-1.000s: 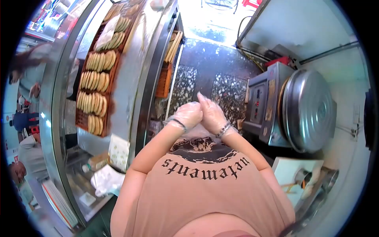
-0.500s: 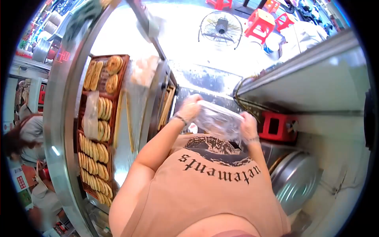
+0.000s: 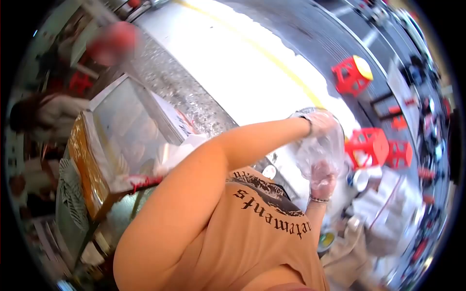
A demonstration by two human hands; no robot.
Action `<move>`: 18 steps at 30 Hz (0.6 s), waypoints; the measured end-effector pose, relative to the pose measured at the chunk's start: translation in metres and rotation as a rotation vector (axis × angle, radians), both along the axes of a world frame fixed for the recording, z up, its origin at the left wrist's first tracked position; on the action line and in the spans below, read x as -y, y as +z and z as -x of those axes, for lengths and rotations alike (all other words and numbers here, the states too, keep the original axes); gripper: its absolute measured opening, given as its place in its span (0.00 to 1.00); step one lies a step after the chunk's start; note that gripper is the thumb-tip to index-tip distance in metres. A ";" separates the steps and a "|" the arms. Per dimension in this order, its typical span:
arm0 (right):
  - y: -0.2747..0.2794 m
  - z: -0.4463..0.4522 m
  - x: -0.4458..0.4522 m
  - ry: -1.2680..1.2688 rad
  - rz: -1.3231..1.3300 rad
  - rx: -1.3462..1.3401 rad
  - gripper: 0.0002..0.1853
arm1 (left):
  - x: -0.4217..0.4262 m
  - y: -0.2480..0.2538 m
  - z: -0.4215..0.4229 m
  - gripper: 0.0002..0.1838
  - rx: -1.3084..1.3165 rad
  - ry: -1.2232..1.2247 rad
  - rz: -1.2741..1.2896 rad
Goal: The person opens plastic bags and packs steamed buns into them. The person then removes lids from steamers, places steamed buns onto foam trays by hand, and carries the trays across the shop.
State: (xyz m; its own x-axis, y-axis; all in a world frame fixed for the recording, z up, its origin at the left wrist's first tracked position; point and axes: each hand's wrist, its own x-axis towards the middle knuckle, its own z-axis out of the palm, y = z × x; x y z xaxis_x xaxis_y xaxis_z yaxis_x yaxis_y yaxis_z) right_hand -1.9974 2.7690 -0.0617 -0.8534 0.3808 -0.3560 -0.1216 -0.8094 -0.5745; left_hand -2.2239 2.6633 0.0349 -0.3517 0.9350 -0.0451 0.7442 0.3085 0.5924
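A clear, crumpled plastic bag [image 3: 315, 151] stretches between my two hands at the right of centre. My left hand [image 3: 321, 123] reaches far out across the view, its fingers closed on the bag's upper part. Below it, my right hand [image 3: 323, 174] has curled fingers at the lower part of the bag, with the thin film over them. Each wrist wears a dark band or bracelet. Blur and film hide the exact fingertips.
A glass-sided case [image 3: 128, 131] stands at the left, with a person [image 3: 53, 116] beyond it. Red stools [image 3: 366, 148] are at the right, near a white covered bundle [image 3: 388, 208]. A bright ground strip [image 3: 233, 53] crosses the top.
The view has turned from the pastry trays toward the street side. My hands, together at first, then spread with the bag between them, are now farther right, left above right.
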 end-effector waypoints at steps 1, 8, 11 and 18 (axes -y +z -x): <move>0.020 0.051 -0.006 0.073 0.072 -0.106 0.20 | 0.016 0.003 0.049 0.18 0.098 0.088 0.177; 0.085 0.389 0.074 0.655 0.408 -0.356 0.10 | 0.194 -0.018 0.233 0.18 1.066 0.844 -0.498; 0.091 0.525 0.128 0.936 0.405 -0.431 0.12 | 0.276 -0.017 0.304 0.19 1.079 0.875 -0.808; 0.051 0.740 0.219 0.964 0.039 0.087 0.22 | 0.371 0.018 0.470 0.27 1.453 0.792 -1.219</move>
State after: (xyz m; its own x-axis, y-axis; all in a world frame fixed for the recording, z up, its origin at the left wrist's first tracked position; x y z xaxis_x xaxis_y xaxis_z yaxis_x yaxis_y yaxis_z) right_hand -2.7375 2.5501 -0.0110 -0.7632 -0.4819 -0.4304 0.6460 -0.5580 -0.5209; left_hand -2.6935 2.2918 0.0526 -0.8978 0.3873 -0.2095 -0.4301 -0.6687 0.6065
